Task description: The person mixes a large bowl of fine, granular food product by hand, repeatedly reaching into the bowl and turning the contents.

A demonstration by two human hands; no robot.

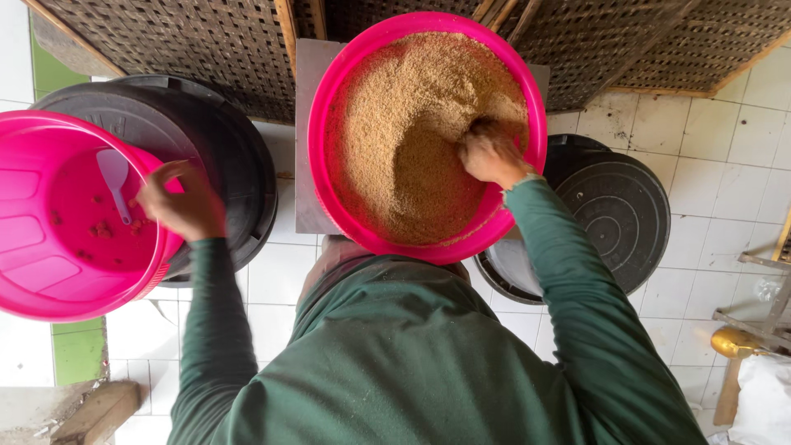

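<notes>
Digging into grain: my right hand [491,153] is curled, fingertips buried in the tan, crumbly meal [412,132], so I cannot tell how much they have closed on, if anything. A dark hollow shows in the meal just above the knuckles. The meal fills a round pink basin [346,210] almost to the rim, heaped toward the far side. This basin sits on a grey flat platform [303,132] straight ahead of me.

My left hand [183,204] grips the near rim of a second pink tub [33,297], fingers hooked over the edge, thumb outside. That tub is tilted toward me and nearly empty: a pale plastic spoon [115,181] lies inside with a few small red bits around it. It rests against a black round lid [239,156] on a black container.

Off to the right, another black lid [618,206] with concentric ridges, just beside the full basin. Woven bamboo screens [165,41] lean along the far wall. White tiled floor [709,181] below; green sleeves on both arms.
</notes>
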